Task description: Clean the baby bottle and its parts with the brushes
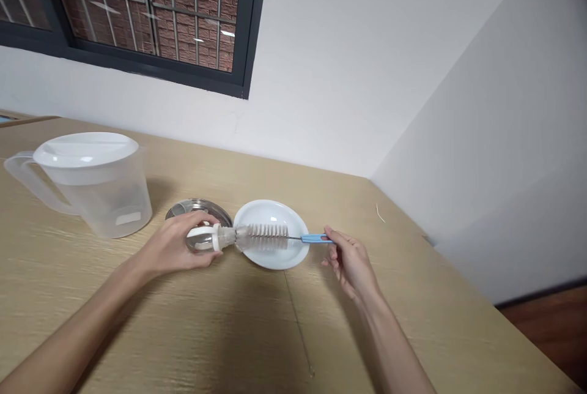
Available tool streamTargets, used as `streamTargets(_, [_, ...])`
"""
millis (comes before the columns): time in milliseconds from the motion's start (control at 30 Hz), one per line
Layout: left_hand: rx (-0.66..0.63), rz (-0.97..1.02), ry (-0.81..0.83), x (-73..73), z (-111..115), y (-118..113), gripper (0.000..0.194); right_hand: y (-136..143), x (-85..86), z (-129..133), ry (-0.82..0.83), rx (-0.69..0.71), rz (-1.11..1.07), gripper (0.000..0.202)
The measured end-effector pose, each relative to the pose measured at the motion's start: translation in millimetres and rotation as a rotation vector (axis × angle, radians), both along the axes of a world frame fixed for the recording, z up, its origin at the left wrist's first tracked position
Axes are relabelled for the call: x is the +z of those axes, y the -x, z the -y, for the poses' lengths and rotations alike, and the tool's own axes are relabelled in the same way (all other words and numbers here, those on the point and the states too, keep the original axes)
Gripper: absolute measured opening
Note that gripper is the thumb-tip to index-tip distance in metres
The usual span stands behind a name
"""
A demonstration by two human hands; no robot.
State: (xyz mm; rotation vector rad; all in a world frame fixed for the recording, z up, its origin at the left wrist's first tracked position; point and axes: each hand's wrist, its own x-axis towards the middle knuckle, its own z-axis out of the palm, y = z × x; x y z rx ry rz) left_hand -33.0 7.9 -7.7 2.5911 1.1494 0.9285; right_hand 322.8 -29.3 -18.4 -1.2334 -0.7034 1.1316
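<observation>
Basically, the left hand (177,246) has fingers and thumb wrapped around a small clear rounded bottle with a white collar (202,244), probably to steady it sideways. The right hand (355,262) pinches the light-blue plastic handle (314,238) of a pale-bristled brush (268,236), seemingly to keep it in line with the bottle's mouth; can't tell how far the tip goes in. Between the grips sits a white oval bowl (300,259), bristles above it; a round metal dish (223,213) is just beyond the left grip.

The round white bowl (252,208) looked smooth and glossy; the shallow silver dish (223,210), shiny metal.
</observation>
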Motion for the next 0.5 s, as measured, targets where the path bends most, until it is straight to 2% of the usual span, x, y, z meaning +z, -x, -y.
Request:
streamTargets(133, [0.033,0.047,0.016,1.7,1,0,0.04,-6,-0.1,-2,0.02,-0.074,-0.082,0.027])
streamTargets(233, [0.082,0.089,0.043,2.1,1,1,0.044,-15,-1.1,-6,-0.027,-0.13,-0.144,0.025])
streamTargets(400, [0.153,0.157,0.173,4.0,1,2,0.048,-32,-7.6,-14,-0.127,-0.208,-0.16,0.025])
streamTargets(500, [0.149,0.207,0.24,7.6,1,0,0.049,-40,-16.1,-20,-0.158,-0.255,-0.129,0.023])
